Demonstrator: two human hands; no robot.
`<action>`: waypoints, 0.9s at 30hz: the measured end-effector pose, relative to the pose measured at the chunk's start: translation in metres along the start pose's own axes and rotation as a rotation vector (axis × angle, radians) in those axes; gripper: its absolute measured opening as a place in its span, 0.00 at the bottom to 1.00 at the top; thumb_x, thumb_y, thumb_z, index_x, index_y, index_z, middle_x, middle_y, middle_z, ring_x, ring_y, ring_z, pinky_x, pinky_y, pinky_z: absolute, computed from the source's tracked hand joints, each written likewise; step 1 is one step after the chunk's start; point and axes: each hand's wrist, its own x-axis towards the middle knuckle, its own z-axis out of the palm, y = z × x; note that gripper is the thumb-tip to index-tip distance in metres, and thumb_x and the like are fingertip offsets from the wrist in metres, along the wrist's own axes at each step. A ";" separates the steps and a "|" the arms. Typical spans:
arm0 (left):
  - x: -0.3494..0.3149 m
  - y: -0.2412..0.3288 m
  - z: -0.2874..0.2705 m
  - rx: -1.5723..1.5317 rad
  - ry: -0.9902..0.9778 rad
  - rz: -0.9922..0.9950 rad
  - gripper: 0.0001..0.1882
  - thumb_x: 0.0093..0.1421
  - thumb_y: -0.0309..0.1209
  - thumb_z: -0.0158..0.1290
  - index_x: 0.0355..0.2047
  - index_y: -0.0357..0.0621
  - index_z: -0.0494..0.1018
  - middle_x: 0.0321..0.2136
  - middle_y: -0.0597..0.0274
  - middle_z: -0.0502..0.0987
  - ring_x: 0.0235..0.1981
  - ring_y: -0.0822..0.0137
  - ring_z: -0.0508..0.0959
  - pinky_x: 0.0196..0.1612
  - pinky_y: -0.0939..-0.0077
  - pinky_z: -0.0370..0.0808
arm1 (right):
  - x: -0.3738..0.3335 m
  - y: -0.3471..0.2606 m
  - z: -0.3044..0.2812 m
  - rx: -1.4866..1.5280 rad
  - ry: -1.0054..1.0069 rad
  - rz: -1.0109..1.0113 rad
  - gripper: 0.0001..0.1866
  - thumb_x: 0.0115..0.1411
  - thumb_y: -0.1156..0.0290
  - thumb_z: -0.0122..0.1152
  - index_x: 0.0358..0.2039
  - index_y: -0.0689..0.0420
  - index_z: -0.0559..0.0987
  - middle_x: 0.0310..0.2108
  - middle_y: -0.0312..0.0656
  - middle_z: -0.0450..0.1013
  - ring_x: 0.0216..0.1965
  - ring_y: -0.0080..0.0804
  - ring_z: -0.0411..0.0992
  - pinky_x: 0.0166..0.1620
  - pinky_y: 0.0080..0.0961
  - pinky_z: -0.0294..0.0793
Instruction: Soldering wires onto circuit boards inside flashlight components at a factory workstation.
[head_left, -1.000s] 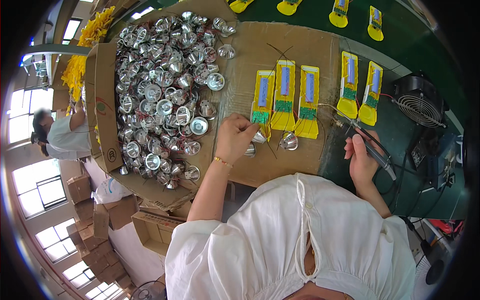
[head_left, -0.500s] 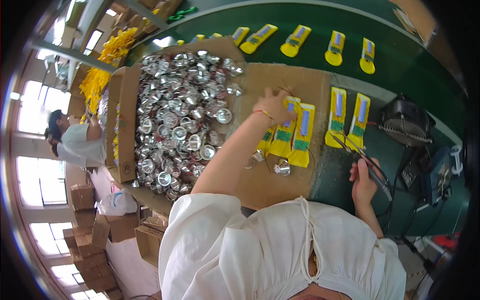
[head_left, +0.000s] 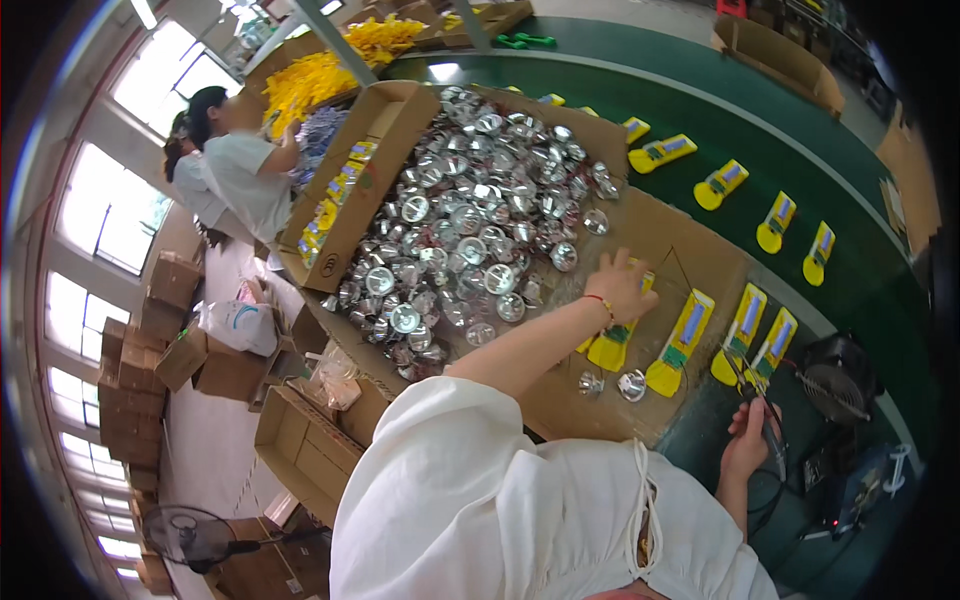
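My left hand lies with fingers spread over a yellow flat plastic piece with a green circuit board and a blue-purple strip, on the cardboard sheet. A similar piece lies just to its right, apart from it. My right hand grips a dark-handled soldering iron, its thin tip over two more yellow pieces on the green bench. Two silvery reflector cups sit on the cardboard near my left forearm. Thin wires stick out from the yellow pieces.
A big heap of silvery reflector cups fills the left, beside a long cardboard box holding yellow pieces. More yellow pieces line the green belt. A black fan stands right. Two people work at far left.
The view has turned, shifting the scene. One yellow piece now lies apart to the right of my left hand, which rests on its neighbour. My right hand still holds the soldering iron.
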 end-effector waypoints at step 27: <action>0.005 -0.138 -0.235 -0.059 0.710 -0.114 0.26 0.33 0.40 0.63 0.35 0.45 0.72 0.36 0.50 0.68 0.36 0.55 0.74 0.40 0.66 0.73 | 0.020 -0.005 0.017 -0.125 0.066 -0.062 0.09 0.58 0.67 0.55 0.33 0.59 0.72 0.21 0.34 0.70 0.19 0.15 0.66 0.18 0.09 0.63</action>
